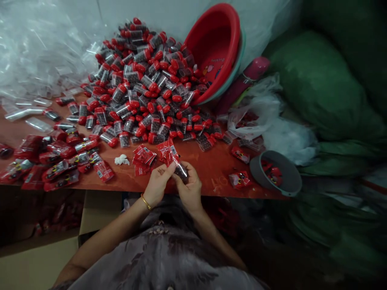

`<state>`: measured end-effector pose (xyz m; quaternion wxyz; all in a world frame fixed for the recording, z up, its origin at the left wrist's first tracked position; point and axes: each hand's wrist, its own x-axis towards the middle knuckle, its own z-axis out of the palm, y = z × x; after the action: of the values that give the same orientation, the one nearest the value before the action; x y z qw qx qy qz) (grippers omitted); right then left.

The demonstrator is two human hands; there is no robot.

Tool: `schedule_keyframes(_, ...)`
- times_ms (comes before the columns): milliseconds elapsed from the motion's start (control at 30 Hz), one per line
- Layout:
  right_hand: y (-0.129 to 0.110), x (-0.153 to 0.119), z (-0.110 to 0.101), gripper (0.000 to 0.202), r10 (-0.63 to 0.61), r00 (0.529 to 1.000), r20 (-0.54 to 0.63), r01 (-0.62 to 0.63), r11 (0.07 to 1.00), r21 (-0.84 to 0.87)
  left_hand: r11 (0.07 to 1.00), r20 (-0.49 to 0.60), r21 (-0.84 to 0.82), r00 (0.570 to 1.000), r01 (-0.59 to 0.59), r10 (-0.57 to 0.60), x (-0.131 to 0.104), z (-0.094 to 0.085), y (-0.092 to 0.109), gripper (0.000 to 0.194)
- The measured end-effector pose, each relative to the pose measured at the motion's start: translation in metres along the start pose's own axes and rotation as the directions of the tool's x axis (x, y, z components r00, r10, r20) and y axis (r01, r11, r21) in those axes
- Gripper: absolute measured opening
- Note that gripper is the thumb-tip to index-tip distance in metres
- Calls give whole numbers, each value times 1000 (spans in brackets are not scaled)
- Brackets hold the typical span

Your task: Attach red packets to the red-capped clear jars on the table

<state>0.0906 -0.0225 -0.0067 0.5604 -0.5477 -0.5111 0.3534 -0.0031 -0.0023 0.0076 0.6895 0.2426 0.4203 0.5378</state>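
Note:
Near the table's front edge, my left hand point(159, 183) and my right hand point(190, 186) meet at a small clear packet point(181, 171) with a red printed top and dark contents. Both hands have their fingers closed on it, the left at its upper side and the right around its lower part. Flat red printed packets point(144, 156) lie just left of my hands. Behind them rises a large pile of clear containers with red caps point(133, 96). Filled red packets point(62, 159) are heaped at the left.
A tilted red basin point(225, 24) stands behind the pile at right. A grey bowl point(256, 165) with red pieces sits at the right front corner. White crumpled bits point(121, 160) lie on the red table point(205, 187). Clear plastic sleeves point(39, 125) cover the far left; an open cardboard box point(99, 207) is below.

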Motion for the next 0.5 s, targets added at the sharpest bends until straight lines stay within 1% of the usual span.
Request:
schedule_keyframes(100, 0, 1, -1, 30, -63, 998, -3, 62, 994, -88, 998, 9, 57, 999, -34, 34, -2, -2, -4, 35)
schedule_keyframes(167, 1, 1, -1, 31, -97, 995, -10, 95, 988, -124, 996, 22, 80, 999, -36, 34, -2, -3, -4, 34)
schedule_keyframes(267, 2, 2, 0, 33, -99, 995, 28, 101, 990, -93, 998, -4, 51, 999, -43, 43, 1, -5, 2, 36)
schedule_keyframes(333, 2, 3, 1, 35, -55, 997, 55, 57, 998, -38, 997, -23, 30, 997, -68, 69, 3, -7, 6, 36)
schedule_keyframes(400, 1, 3, 2, 35, 19, 997, 81, -21, 999, 29, 996, -8, 35, 997, -77, 77, 4, -9, 8, 34)
schedule_keyframes(500, -1, 3, 4, 30, 148, 978, 146, -170, 973, 155, 999, 50, 37, 999, -12, 11, 2, -12, 5, 34)
